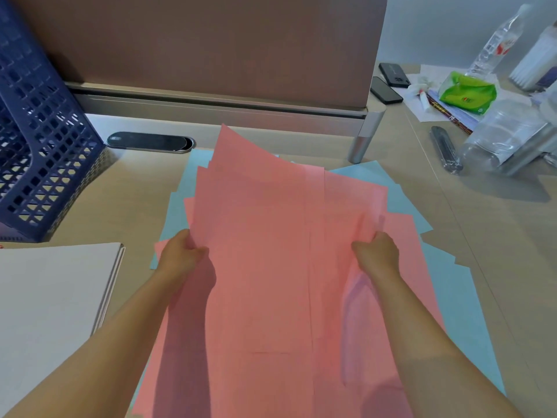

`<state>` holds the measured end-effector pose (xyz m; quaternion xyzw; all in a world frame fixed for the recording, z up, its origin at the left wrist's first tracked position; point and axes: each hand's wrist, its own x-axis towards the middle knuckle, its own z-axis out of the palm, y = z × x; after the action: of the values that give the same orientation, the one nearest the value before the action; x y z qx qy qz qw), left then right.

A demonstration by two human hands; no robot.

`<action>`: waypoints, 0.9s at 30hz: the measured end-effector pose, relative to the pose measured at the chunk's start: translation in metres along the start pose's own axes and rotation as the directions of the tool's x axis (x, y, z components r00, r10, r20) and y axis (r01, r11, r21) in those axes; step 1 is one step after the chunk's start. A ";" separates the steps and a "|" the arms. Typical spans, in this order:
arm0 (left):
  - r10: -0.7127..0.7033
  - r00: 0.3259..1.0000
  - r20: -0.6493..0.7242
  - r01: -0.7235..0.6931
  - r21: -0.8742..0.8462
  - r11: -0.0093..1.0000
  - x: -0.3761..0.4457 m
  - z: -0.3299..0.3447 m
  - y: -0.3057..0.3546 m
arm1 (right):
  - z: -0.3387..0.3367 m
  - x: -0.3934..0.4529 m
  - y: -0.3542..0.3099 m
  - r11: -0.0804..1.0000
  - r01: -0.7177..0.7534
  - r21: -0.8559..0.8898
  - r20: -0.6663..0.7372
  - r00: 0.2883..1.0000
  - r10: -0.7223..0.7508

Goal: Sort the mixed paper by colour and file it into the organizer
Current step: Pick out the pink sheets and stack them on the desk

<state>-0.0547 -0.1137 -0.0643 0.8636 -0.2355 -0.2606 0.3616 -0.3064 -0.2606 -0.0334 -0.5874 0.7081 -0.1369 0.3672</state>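
Pink sheets (262, 251) hide most blue paper (458, 303); fingertips tucked underneath.

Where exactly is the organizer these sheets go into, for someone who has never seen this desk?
Start at the brown partition panel along the desk's far edge and follow it to the left corner. The organizer stands there, left of the pink sheets. It is the only dark blue lattice-walled plastic rack; the white stack nearer the person lies flat.
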 end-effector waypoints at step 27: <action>0.009 0.987 0.162 -0.080 0.436 0.896 -0.011 0.045 0.017 | 0.062 -0.008 0.007 0.789 0.444 -0.425 0.338 0.886 -0.317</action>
<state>-0.0944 -0.1408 -0.0756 0.8944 -0.3357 -0.2587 0.1428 -0.2690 -0.2363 -0.0782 -0.8047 0.5333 0.0502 0.2559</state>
